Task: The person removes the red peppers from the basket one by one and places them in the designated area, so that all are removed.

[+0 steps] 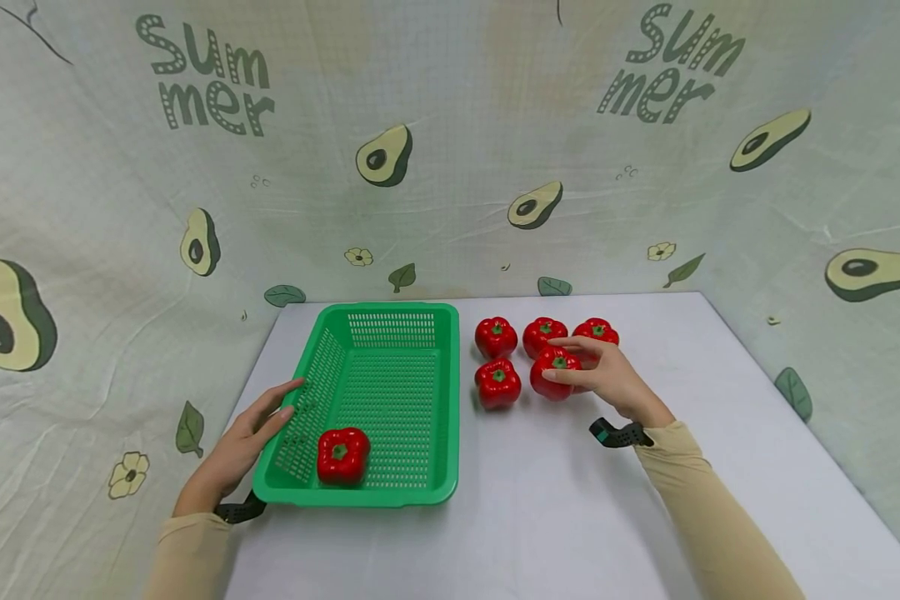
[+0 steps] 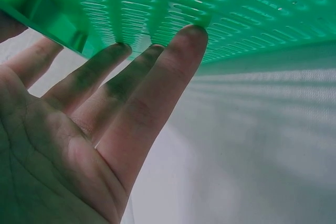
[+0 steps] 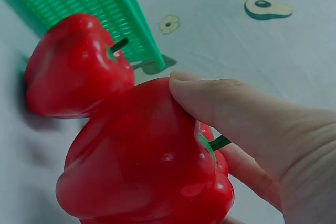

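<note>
My right hand (image 1: 607, 375) grips a red bell pepper (image 1: 552, 379), its thumb near the green stem. In the right wrist view this bell pepper (image 3: 136, 161) fills the middle, with another bell pepper (image 3: 79, 69) close beyond it. My left hand (image 1: 243, 442) lies along the left side of a green plastic basket (image 1: 452, 400). Its straight fingers (image 2: 152, 111) reach up against the slotted outer wall (image 2: 236, 35) in the left wrist view, while two fingertips show at the rim from above. Inside the basket, at the front left, sits one red bell pepper (image 1: 342, 456).
Right of the basket stand more red bell peppers: a front one (image 1: 497, 383), and behind it a back row of a left one (image 1: 496, 337), a middle one (image 1: 544, 335) and a right one (image 1: 597, 330), partly behind my fingers. A printed cloth (image 1: 457, 167) hangs around the white table (image 1: 525, 517).
</note>
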The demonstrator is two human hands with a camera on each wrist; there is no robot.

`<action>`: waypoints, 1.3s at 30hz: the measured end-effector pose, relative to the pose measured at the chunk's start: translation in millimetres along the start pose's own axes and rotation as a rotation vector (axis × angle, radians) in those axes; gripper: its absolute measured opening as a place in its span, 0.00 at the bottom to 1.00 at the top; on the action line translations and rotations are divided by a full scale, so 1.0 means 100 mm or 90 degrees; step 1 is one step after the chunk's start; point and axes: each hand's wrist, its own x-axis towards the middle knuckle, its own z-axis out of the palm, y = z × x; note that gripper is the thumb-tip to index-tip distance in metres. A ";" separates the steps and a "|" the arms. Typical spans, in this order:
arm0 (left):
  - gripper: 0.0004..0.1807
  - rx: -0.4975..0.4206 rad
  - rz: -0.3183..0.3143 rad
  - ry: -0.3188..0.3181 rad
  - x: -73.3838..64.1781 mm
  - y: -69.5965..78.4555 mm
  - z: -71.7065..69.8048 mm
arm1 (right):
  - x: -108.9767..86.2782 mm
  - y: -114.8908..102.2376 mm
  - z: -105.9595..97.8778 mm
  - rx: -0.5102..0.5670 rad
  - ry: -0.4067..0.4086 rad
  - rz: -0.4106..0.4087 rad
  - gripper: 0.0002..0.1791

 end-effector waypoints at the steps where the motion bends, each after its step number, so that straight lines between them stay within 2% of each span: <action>1: 0.27 0.001 0.001 0.000 0.00 0.00 0.00 | 0.00 0.02 0.01 -0.002 0.002 0.000 0.38; 17: 0.27 -0.007 -0.004 0.006 -0.01 0.01 0.01 | 0.03 0.23 0.13 0.041 -0.023 0.031 0.37; 26: 0.27 -0.019 -0.008 0.006 -0.01 0.00 0.02 | -0.09 -0.01 0.16 0.022 -0.030 0.032 0.35; 30: 0.27 -0.026 0.001 0.002 -0.01 -0.01 0.02 | -0.11 -0.05 0.16 0.025 -0.030 0.029 0.35; 37: 0.27 -0.020 -0.008 0.010 0.00 0.00 0.01 | 0.06 0.31 0.15 0.014 -0.018 0.020 0.37; 39: 0.27 -0.013 -0.007 0.011 0.00 0.00 0.01 | 0.06 0.30 0.15 0.005 -0.013 0.016 0.37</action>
